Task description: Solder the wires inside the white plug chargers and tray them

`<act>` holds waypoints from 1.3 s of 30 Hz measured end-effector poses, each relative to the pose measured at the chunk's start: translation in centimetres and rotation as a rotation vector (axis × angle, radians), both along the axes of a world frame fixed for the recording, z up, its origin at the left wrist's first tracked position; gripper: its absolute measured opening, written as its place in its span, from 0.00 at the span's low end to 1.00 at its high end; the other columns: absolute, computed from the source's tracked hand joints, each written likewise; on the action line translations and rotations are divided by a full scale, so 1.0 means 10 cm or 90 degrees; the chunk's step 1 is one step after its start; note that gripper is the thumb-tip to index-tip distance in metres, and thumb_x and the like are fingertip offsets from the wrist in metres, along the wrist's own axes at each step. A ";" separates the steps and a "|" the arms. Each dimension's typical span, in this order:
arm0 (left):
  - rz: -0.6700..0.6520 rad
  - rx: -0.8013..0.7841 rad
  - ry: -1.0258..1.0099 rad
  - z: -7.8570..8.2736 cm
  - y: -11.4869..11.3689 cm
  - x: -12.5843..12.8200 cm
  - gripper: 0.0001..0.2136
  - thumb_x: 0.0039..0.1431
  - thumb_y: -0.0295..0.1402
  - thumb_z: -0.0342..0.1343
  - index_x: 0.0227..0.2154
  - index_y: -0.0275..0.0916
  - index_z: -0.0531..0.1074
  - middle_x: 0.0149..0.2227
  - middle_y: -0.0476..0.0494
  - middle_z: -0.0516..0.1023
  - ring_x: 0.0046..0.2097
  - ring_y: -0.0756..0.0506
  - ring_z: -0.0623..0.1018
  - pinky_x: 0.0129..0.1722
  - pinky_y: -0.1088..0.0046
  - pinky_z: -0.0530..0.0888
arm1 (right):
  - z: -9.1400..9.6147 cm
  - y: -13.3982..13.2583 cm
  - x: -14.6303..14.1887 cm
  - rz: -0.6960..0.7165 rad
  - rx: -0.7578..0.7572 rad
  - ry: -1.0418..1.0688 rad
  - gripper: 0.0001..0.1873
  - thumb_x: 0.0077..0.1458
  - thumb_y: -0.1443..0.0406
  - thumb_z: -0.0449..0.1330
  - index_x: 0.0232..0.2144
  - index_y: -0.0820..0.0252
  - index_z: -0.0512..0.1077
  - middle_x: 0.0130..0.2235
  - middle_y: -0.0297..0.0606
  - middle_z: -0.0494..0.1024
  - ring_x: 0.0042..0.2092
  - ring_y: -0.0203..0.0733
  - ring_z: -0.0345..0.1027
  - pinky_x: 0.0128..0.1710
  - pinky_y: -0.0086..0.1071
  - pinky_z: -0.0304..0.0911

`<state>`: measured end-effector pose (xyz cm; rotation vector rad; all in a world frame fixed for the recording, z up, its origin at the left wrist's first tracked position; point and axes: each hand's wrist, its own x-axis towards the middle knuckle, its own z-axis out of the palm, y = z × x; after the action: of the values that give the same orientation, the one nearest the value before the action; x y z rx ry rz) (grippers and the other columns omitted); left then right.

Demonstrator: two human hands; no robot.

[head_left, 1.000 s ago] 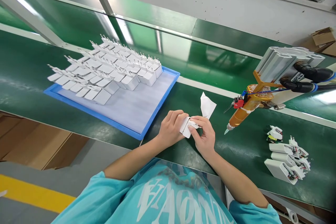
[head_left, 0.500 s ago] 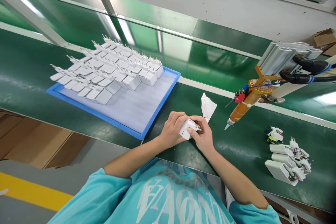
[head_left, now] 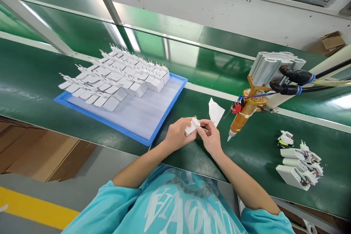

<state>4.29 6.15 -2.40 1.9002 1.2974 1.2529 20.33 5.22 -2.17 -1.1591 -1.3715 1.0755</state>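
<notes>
A white plug adapter (head_left: 191, 127) is held in front of me, above the green bench. My left hand (head_left: 179, 132) is wrapped round its left side, partly covering it. From the right, my right hand (head_left: 210, 135) grips its edge between thumb and fingers. Just behind the right hand lies a creased piece of white paper (head_left: 215, 112). To the left, a blue-rimmed tray (head_left: 170, 108) carries rows of white plug adapters (head_left: 117, 76) with their pins sticking up.
An orange dispenser (head_left: 241, 117) with a pointed nozzle hangs right of my hands. Farther right stand several open white adapter housings (head_left: 294, 173) with wiring showing, and a loose circuit assembly (head_left: 285, 139). Cardboard boxes (head_left: 44, 150) sit below the bench at left.
The plug adapter has been turned in my hands, so its pins no longer point right. Both hands stay close together, and the whole view has shifted slightly.
</notes>
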 end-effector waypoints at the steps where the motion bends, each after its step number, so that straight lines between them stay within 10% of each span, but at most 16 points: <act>1: 0.007 -0.099 -0.108 0.04 0.03 -0.02 0.13 0.53 0.38 0.59 0.32 0.43 0.59 0.40 0.42 0.80 0.40 0.43 0.80 0.36 0.67 0.76 | 0.00 -0.01 0.00 0.013 0.009 0.004 0.16 0.55 0.54 0.61 0.42 0.56 0.71 0.38 0.38 0.78 0.41 0.39 0.74 0.39 0.33 0.75; 5: 0.002 -0.376 -0.501 0.25 0.15 -0.15 0.19 0.52 0.45 0.59 0.32 0.43 0.54 0.35 0.45 0.80 0.34 0.42 0.81 0.27 0.69 0.75 | -0.01 -0.04 0.01 0.051 0.018 -0.022 0.16 0.61 0.54 0.55 0.46 0.57 0.70 0.42 0.42 0.79 0.44 0.41 0.75 0.41 0.36 0.75; 9: 0.037 -0.394 -0.558 0.39 0.18 -0.34 0.21 0.49 0.45 0.62 0.30 0.42 0.55 0.34 0.45 0.79 0.36 0.43 0.80 0.28 0.72 0.72 | -0.02 -0.04 0.05 0.064 0.022 -0.071 0.16 0.63 0.54 0.53 0.43 0.58 0.72 0.40 0.41 0.79 0.39 0.39 0.76 0.36 0.33 0.75; 17: 0.323 -0.100 0.105 0.30 0.45 -1.24 0.12 0.53 0.40 0.59 0.29 0.42 0.60 0.33 0.48 0.73 0.34 0.46 0.73 0.35 0.71 0.66 | -0.02 -0.01 0.07 0.122 0.136 -0.175 0.12 0.63 0.58 0.53 0.39 0.58 0.73 0.34 0.37 0.79 0.31 0.37 0.76 0.31 0.29 0.73; 22: 0.311 -0.016 0.422 0.21 0.90 -1.46 0.06 0.57 0.36 0.55 0.32 0.41 0.65 0.32 0.43 0.74 0.40 0.41 0.74 0.38 0.68 0.66 | -0.07 0.00 0.04 0.152 0.182 -0.237 0.12 0.64 0.60 0.52 0.37 0.58 0.73 0.32 0.37 0.79 0.29 0.36 0.74 0.29 0.29 0.70; 31: 0.405 0.088 0.594 0.12 1.04 -1.57 0.11 0.59 0.39 0.54 0.33 0.35 0.72 0.57 0.29 0.68 0.54 0.29 0.68 0.49 0.52 0.65 | 0.17 -0.11 0.10 0.145 0.346 -0.265 0.07 0.62 0.66 0.53 0.38 0.56 0.72 0.29 0.34 0.78 0.27 0.34 0.72 0.25 0.26 0.67; 35: 0.415 0.155 0.547 0.04 1.04 -1.68 0.14 0.61 0.43 0.51 0.29 0.36 0.70 0.60 0.33 0.63 0.57 0.27 0.64 0.52 0.45 0.64 | 0.55 -0.22 0.36 -0.027 0.574 -0.197 0.10 0.59 0.71 0.54 0.42 0.54 0.69 0.28 0.32 0.76 0.28 0.35 0.71 0.28 0.29 0.68; 39: 0.418 0.215 0.472 -0.02 1.09 -1.73 0.19 0.59 0.48 0.52 0.25 0.36 0.68 0.59 0.37 0.65 0.57 0.27 0.63 0.51 0.44 0.65 | 0.75 0.22 0.92 -0.387 0.522 -0.077 0.15 0.57 0.70 0.57 0.45 0.52 0.64 0.37 0.34 0.71 0.33 0.35 0.70 0.32 0.31 0.68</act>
<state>-13.00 17.08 -2.61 2.4021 2.3629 1.1248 29.51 7.39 5.35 -0.9095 -1.2335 -0.0184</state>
